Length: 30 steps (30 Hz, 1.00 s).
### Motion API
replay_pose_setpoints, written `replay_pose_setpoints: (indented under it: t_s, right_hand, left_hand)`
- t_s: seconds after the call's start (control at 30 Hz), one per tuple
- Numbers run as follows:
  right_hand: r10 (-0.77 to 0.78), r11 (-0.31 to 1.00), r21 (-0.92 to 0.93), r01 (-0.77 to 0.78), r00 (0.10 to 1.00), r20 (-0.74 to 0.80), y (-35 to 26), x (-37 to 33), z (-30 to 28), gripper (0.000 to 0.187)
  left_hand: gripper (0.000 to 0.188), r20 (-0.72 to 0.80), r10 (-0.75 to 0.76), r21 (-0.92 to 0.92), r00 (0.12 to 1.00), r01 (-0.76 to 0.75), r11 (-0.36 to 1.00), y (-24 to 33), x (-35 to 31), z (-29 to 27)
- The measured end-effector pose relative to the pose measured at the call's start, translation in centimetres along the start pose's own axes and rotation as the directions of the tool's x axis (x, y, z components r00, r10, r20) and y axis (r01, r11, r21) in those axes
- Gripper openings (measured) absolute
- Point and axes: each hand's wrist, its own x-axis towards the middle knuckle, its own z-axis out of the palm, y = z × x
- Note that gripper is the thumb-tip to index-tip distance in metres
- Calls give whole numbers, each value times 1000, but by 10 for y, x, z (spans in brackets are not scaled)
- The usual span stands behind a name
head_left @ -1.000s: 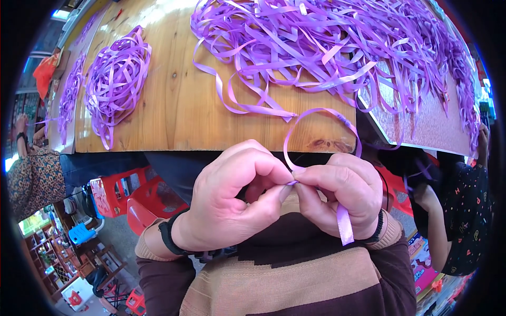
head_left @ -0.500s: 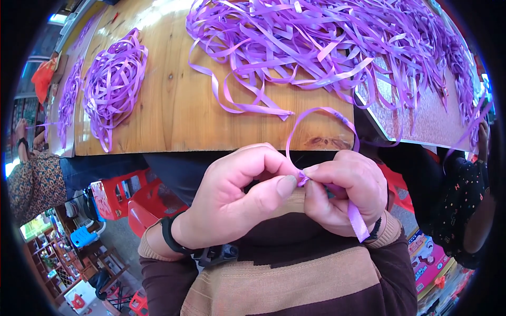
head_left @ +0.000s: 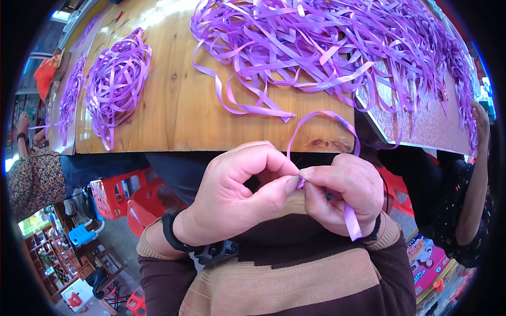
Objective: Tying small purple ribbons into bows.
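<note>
Both my hands meet just off the near edge of the table, pinching a purple satin ribbon at a small bunched spot. My left hand holds that spot between thumb and forefinger. Against it press the thumb and forefinger of my right hand. From the pinch the ribbon rises in a loop over the table edge and comes back down behind my right hand. A loose ribbon end hangs below the right fingers. Whether the bunched spot is a finished knot is hidden by the fingertips.
A large tangled heap of purple ribbons covers the wooden table's far right and spills onto a neighbouring table. A smaller ribbon bundle lies at left. Red plastic stools stand below. People work at both sides.
The fingertips have closed tighter over the bunched spot, so less of it shows. The hanging end has shifted slightly left. At right, the other person's arm has risen toward the heap.
</note>
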Motion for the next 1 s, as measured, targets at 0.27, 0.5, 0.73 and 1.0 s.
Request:
replay_pose_setpoints:
  t_s: [0.27, 0.5, 0.73, 1.0]
  right_hand:
    - [82, 993, 82, -84, 996, 30, -3, -1, -1, 26]
    - [136, 976, 154, -156, 982, 134, -6, 4, -4, 19]
    - [169, 950, 236, -205, 972, 161, -6, 3, -2, 19]
    - [368, 895, 197, -400, 912, 181, -14, 2, -6, 14]
  left_hand:
    - [8, -89, 220, 327, 972, -180, 928, 6, 1, 3]
    - [10, -89, 323, 398, 942, -263, 879, 2, -1, 1]
    - [12, -97, 297, 402, 950, -236, 885, 2, -4, -3]
    - [16, -90, 288, 348, 953, -241, 906, -4, -6, -10]
